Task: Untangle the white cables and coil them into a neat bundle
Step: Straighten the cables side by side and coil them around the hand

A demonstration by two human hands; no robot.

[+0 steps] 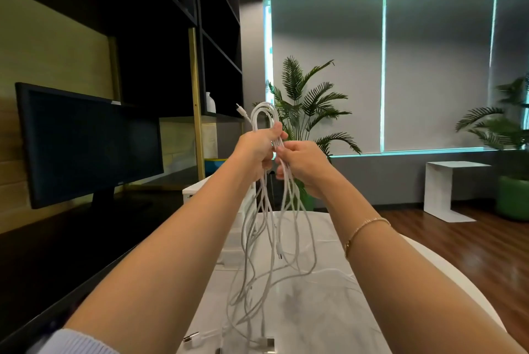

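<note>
Both arms are stretched out and raised in front of me. My left hand [257, 147] grips a bunch of white cables [263, 239] folded into a loop that arches above the fist, with one plug end sticking up to the left. My right hand [300, 164] pinches some of the strands just below and beside the left hand. The long strands hang down tangled to the white table [329, 310], where several plug ends lie near the front edge.
A dark monitor [86, 141] stands on the black desk at left, under black shelving. Potted palms [309, 107] and a white side table [449, 190] stand by the window at the back. White boxes [232, 239] sit on the table behind the cables.
</note>
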